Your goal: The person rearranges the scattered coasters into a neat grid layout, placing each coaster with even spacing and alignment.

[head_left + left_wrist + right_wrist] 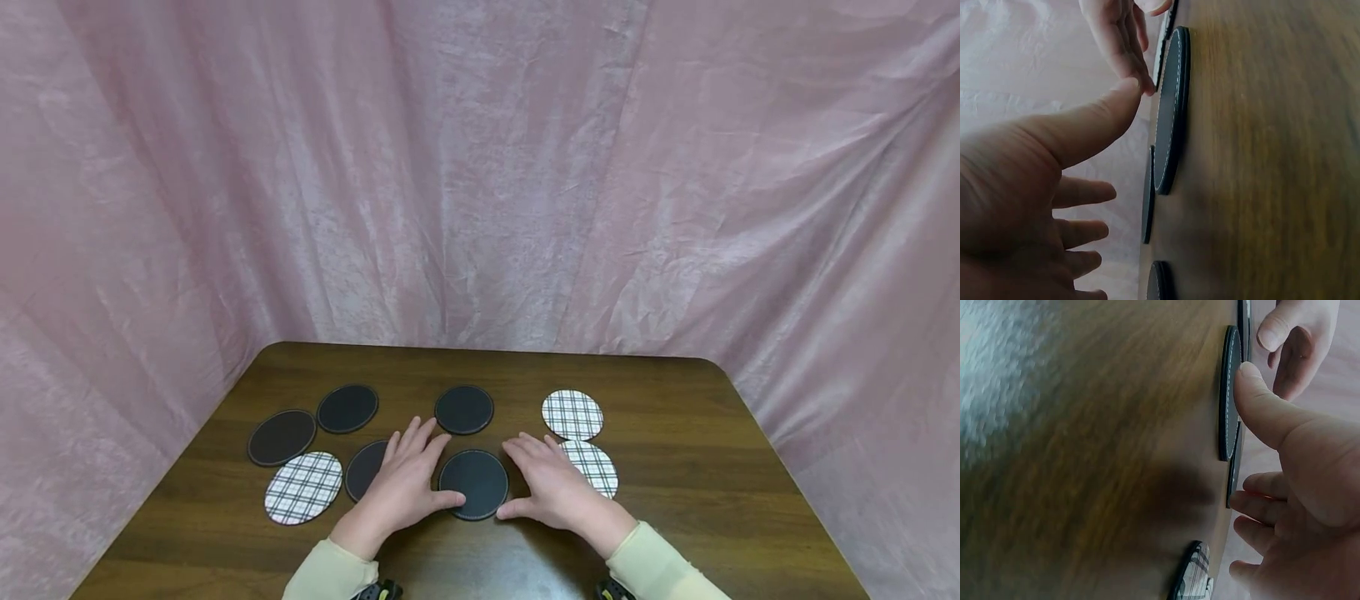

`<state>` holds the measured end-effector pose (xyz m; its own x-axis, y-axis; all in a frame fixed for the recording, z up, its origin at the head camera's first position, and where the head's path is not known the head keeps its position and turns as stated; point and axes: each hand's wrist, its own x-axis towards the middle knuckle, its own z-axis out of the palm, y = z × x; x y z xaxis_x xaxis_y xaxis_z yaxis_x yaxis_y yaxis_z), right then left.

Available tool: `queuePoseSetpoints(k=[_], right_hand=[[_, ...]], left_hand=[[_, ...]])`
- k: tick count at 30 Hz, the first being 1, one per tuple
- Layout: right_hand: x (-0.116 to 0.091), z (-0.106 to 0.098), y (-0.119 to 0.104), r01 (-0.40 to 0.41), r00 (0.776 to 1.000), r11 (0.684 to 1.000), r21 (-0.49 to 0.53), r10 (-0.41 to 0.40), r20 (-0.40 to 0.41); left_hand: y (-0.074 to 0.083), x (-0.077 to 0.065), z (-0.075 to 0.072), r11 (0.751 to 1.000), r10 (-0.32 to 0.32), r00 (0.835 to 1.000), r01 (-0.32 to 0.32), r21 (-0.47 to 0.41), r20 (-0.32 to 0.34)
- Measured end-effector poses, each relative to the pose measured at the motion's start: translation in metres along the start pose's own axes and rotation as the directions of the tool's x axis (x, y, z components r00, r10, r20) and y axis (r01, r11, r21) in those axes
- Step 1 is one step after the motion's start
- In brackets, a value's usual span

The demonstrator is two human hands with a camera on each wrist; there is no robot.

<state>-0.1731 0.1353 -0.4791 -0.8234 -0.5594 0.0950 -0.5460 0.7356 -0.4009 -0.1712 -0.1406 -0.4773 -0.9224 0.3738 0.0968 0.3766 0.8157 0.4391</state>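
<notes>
A round black coaster (474, 485) with pale edge stitching lies flat between the two hands. My left hand (408, 482) is spread above the table at its left, the thumb overlapping the coaster's edge in the head view. Part of another black coaster (364, 469) is hidden under that hand's fingers. On the other side, my right hand (551, 483) hovers with straight fingers, its thumb tip close to the coaster's right edge. It partly covers a plaid coaster (596, 467). In both wrist views, nothing sits between either hand's fingers and thumb.
Further back lie a black coaster (464, 409) in the middle and a plaid coaster (572, 414) at right. At left are two black coasters, one nearer the edge (282, 437) and one behind (348, 408), plus a plaid coaster (303, 488). Pink curtains (480, 167) hang around the wooden table (697, 467).
</notes>
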Motion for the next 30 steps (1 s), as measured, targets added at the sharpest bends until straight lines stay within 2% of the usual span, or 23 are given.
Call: queuePoseSetpoints(k=[8,14,21,30], right_hand=[[0.002,0.003,-0.005,-0.015,1.000,1.000,-0.004,0.015,0.008],[0.004,0.007,-0.009,0.006,0.999,1.000,-0.001,-0.006,0.034],[0.005,0.008,-0.012,-0.004,0.999,1.000,-0.004,0.005,0.032],[0.008,0.011,-0.014,-0.006,1.000,0.999,-0.044,0.007,0.029]], left_hand=[[-0.003,-0.003,0.002,0.999,0.043,0.999,-0.044,0.017,0.002],[-0.004,-0.008,0.005,0.998,0.035,0.999,-0.036,0.047,0.016],[-0.003,-0.009,0.008,0.996,0.034,0.999,-0.036,0.083,0.021],[-0.004,-0.011,0.010,0.997,0.025,0.999,-0.027,0.078,0.028]])
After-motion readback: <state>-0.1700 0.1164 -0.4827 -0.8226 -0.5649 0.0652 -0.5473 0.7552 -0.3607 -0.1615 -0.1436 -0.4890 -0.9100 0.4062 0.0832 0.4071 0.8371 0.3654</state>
